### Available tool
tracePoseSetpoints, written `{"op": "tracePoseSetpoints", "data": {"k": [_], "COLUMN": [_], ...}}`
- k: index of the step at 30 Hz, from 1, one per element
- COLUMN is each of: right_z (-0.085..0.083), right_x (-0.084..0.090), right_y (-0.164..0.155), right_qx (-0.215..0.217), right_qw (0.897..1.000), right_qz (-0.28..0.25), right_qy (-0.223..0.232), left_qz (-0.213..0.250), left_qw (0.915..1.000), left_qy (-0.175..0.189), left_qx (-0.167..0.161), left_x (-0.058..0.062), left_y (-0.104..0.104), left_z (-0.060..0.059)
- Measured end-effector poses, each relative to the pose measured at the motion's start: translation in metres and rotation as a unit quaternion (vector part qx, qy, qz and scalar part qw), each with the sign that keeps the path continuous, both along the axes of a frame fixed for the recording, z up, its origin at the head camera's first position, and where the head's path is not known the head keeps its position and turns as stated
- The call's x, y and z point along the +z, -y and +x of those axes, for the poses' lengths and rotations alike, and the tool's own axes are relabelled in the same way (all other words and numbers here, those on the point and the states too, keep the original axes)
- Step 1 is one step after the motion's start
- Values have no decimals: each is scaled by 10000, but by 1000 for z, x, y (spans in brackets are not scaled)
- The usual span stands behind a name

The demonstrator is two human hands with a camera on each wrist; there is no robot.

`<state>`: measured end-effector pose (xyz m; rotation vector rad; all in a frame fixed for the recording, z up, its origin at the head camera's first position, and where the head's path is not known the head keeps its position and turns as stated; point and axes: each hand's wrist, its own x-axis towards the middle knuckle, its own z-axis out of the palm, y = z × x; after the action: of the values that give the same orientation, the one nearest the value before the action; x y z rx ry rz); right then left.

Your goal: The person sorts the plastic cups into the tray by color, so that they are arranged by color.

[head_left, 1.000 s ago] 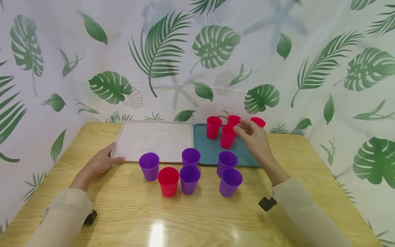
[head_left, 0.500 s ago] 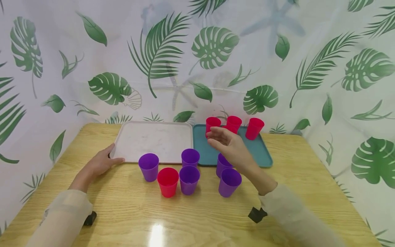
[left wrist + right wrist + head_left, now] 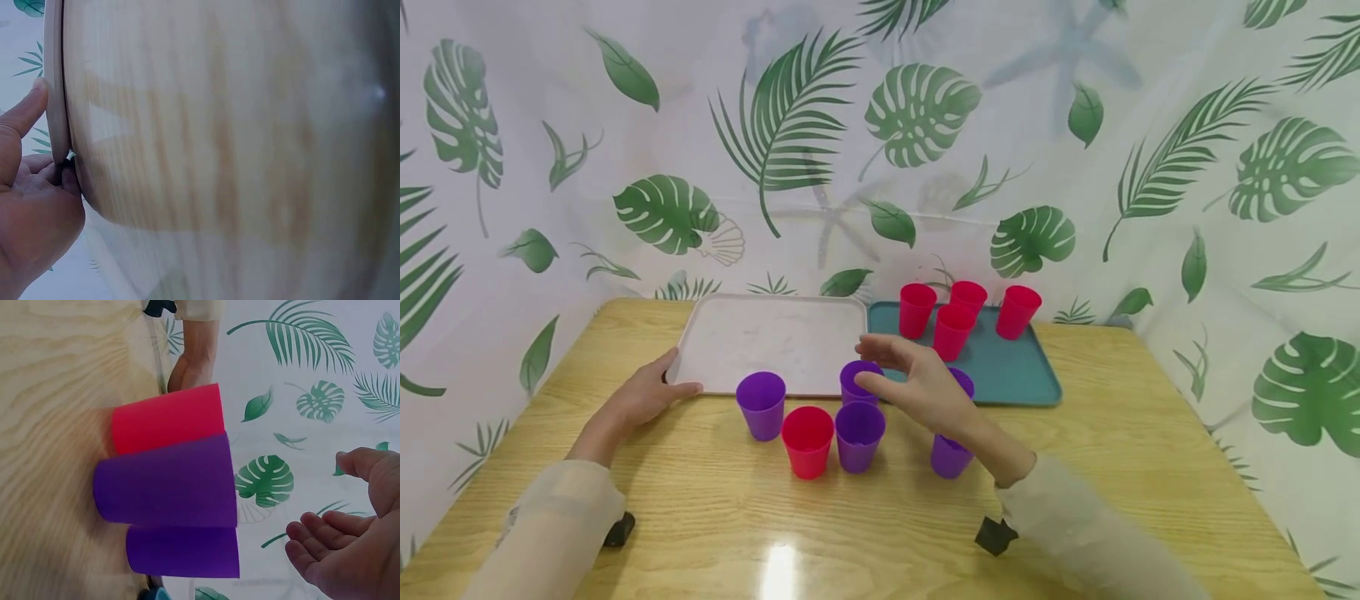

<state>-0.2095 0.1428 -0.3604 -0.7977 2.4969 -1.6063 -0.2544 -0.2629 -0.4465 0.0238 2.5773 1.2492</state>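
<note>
cups [image 3: 761,408] number ten, five purple, five red. leftmost, the left hand [image 3: 638,395] has its fingers holding the corner of one white tray [image 3: 775,342]; a shove could jog the cups nearby. rightward on the worktop [image 3: 700,517]: one purple, one red [image 3: 807,446], two purple bunched [image 3: 859,442]. the right hand [image 3: 917,385], fingers wide and bare, hangs just above the bunched pair; closing clumsily could topple the nearer. two purple more [image 3: 951,460] risk a knock if the forearm [image 3: 1000,450] drops. four red [image 3: 955,335] stand on one teal tray [image 3: 1015,379].

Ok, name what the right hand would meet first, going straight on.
The right hand would likely meet the purple cup by its fingers; height is unclear, so it may pass over towards the white tray.
</note>
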Motion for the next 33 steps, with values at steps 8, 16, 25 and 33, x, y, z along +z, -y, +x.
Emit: {"op": "tracePoseSetpoints", "data": {"k": [8,16,25,33], "right_z": [9,14,17,21], "right_x": [-9,-18,-28,-32], "right_y": [16,27,33,37], "right_qx": [380,643,922,933], "right_qw": [9966,9868,9795,9752], "right_qz": [581,1048,1372,1667], "right_qy": [-438,-1056,-1150,-1122], "left_qz": [-174,-175,-157,-170], "left_qw": [9997,9997,9998,9997], "left_qy": [-139,-147,-118,-132], "left_qx": [-107,-103,-96,-107], "left_x": [1,2,0,-3], "left_y": [1,0,1,2], "left_z": [-2,-3,-3,-1]}}
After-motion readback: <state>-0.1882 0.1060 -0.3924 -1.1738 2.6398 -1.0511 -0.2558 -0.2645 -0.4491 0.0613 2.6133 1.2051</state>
